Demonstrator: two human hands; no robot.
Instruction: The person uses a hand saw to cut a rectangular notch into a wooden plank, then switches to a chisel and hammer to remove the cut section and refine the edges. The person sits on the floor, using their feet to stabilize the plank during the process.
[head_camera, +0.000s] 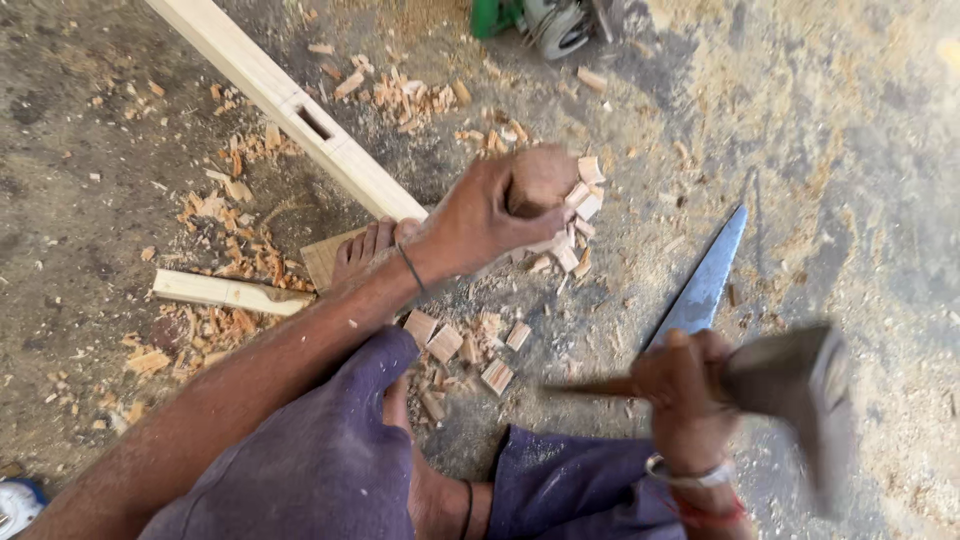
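Gripping a chisel handle (540, 178), the left hand (478, 225) closes fully around the rounded wooden butt, which stands upright over the long pale timber (290, 105) lying diagonally on the floor. The blade is hidden behind the hand, so its contact point cannot be told. The right hand (682, 385) is clenched around the shaft of a hammer (795, 385), whose blurred head is held off to the right, well apart from the chisel handle. A bare foot (365, 250) rests on the timber just beside the left hand, pinning it down.

For a clean cut, judging from this posture: keep the chisel upright and steady, keep the fingers below the top of the butt so the hammer face meets wood only, and keep the foot pressed on the timber, toes clear of the cutting edge. A rectangular mortise (315, 122) already shows further up the timber.

A handsaw blade (705, 280) lies flat on the floor near the right hand. Wood chips (470, 345) are scattered about both knees, and a short offcut (225, 292) lies to the left. A green power tool (540, 20) sits at the top edge.

No containers are in view; the chips lie loose on the sawdust-covered concrete floor (850, 150).
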